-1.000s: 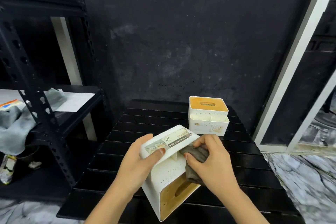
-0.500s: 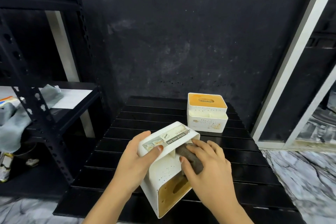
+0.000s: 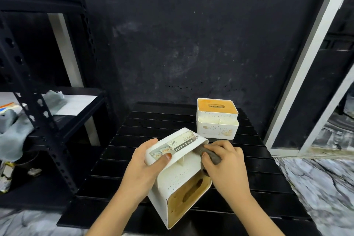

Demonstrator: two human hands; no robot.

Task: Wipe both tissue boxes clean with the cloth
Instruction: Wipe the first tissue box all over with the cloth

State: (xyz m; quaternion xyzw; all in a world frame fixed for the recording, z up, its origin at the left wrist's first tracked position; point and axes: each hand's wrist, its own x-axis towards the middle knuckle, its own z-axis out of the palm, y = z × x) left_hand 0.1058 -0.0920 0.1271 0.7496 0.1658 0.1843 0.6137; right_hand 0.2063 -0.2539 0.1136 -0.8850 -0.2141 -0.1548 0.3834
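Note:
A white tissue box with a wooden lid lies tipped toward me on the black slatted table. My left hand grips its labelled front pocket, thumb on the label. My right hand holds a dark grey cloth bunched against the box's upper right side, at the pocket's edge. A second white tissue box with an orange-brown lid stands upright at the table's far right, untouched.
A black metal shelf rack stands to the left, holding grey cloths and papers. A dark wall runs behind the table. A white door frame rises on the right. Marbled floor surrounds the table.
My right hand has slid the cloth up the box's side, from the lower part toward the pocket's top right corner. The left hand keeps its grip.

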